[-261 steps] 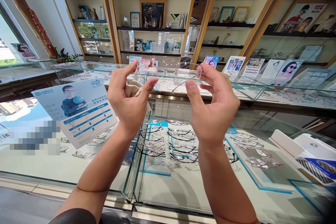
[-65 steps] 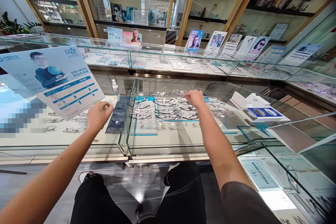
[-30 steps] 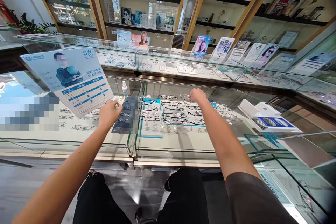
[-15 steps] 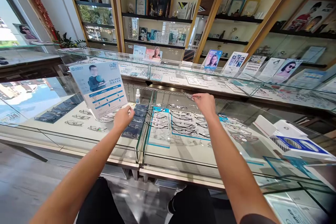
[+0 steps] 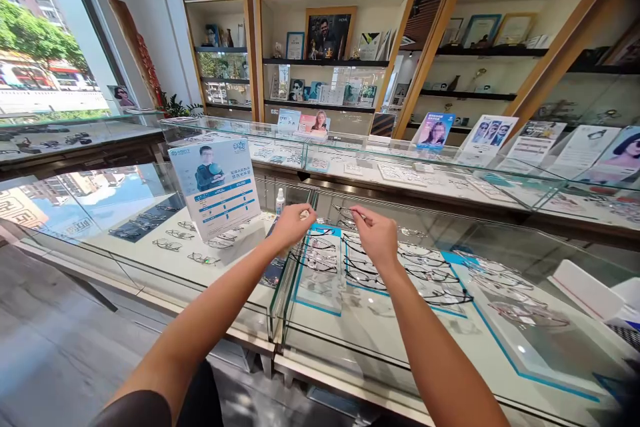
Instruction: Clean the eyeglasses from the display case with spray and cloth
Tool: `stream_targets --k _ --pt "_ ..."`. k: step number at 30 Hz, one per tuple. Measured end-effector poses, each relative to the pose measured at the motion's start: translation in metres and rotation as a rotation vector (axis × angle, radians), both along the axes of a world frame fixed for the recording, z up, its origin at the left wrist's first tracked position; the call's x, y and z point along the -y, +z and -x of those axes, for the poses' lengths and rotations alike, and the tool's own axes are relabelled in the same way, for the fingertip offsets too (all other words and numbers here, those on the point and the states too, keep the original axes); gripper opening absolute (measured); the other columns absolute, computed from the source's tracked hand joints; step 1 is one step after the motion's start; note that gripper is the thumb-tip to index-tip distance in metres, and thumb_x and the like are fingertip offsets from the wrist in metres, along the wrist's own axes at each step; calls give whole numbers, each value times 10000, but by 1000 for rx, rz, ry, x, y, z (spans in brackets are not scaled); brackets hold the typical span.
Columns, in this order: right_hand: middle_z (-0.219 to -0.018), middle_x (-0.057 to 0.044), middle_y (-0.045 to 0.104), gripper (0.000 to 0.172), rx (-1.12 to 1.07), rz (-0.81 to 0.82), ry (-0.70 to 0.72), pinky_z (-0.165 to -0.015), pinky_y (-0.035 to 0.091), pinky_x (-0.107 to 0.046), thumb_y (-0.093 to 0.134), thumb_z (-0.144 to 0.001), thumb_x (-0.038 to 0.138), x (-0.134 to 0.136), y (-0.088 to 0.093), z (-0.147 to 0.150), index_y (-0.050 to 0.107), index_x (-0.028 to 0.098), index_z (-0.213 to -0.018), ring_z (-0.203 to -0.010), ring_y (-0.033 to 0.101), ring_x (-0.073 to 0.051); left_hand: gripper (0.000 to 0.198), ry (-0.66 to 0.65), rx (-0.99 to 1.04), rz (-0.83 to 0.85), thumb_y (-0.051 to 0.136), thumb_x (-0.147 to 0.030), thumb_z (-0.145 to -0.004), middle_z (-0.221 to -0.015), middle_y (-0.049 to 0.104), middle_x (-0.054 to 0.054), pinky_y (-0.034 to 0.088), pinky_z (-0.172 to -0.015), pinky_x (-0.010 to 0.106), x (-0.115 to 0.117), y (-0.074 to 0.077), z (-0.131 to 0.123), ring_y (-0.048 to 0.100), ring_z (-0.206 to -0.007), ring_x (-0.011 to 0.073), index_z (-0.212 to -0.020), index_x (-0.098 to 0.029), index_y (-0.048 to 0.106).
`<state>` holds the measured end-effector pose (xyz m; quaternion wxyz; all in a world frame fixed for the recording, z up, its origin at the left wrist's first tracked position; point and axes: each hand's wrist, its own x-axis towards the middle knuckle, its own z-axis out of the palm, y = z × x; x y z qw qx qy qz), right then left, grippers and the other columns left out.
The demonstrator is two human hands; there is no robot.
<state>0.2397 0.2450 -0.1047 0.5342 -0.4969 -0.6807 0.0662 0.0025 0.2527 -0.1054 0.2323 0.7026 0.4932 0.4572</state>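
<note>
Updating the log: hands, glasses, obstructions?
Right hand: pinching thin-framed glasses. Left hand: curled nearby, contents unclear. Printed sign: standing left, apparently not blocking.

Left hand (image 5: 294, 223), right hand (image 5: 377, 237) above glass counter (image 5: 325, 335), eyeglasses (image 5: 361, 278) inside, printed card (image 5: 220, 188)

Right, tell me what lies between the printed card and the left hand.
In the head view, a white bottle shows between card and left hand.

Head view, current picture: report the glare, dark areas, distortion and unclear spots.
Head view: the window is very bright; the left glass counter mirrors buildings and sky; the picture's right corners fall dark; the right cabinet's wooden post leans, probably from wide-angle distortion; thin eyeglasses at the right hand are hard to make out.
</note>
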Motion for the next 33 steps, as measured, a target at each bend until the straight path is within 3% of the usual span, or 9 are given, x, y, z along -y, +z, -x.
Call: stream_targets --k 5,11,17,22,27,30,33 --pt "-472 24 521 322 -43 -63 14 -527 377 -332 659 -964 466 7 -2 -1 900 253 -980 -441 368 -152 311 -248 329 445 660 -470 -839 -639 513 -8 298 -579 284 -18 3 -26 410 -592 138 -753 -175 709" --pt "-518 -1 614 296 -41 -142 51 -500 392 -331 661 -976 430 10 -10 12 903 261 -990 -432 405 -145 326 -546 583 817 731 -479 -869 -596 305 -84 162 -470 226 1 -7 -31 199 -487 69 -833 -160 670" --pt "-571 -10 699 279 36 -137 95 -531 451 -338 637 -995 404 12 -19 19 898 308 -1006 -441 513 -160 266 -758 742 973 732 -335 -910 -590 257 -82 97 -434 188 6 -7 -33 145 -485 61 -769 -158 592" --pt "-610 -28 750 307 128 -163 77 -588 484 -338 605 -1014 402 12 -21 18 900 319 -1028 -485 590 -178 243 -746 795 1002 786 -323 -878 -582 288 -84 132 -426 175 4 -10 -33 200 -474 56 -831 -153 619" --pt "-619 -39 735 323 195 -190 87 -587 435 -322 587 -1016 385 11 -20 16 900 313 -1042 -514 573 -178 456 -578 793 921 966 -392 -667 -639 459 -59 243 -442 188 0 -14 -33 375 -499 56 -806 -162 597" --pt "-534 -5 598 314 175 -201 61 -587 390 -321 577 -1020 371 13 -19 19 879 287 -1035 -508 494 -172 543 -525 761 806 994 -486 -602 -634 491 -63 298 -467 219 -2 -14 -31 392 -502 66 -832 -169 618" --pt "-544 42 441 245 45 -166 33 -610 383 -313 576 -1008 363 16 -18 22 798 261 -1022 -527 427 -164 543 -491 699 671 949 -569 -661 -636 513 -56 292 -485 234 -6 -13 -26 392 -514 70 -843 -163 638"
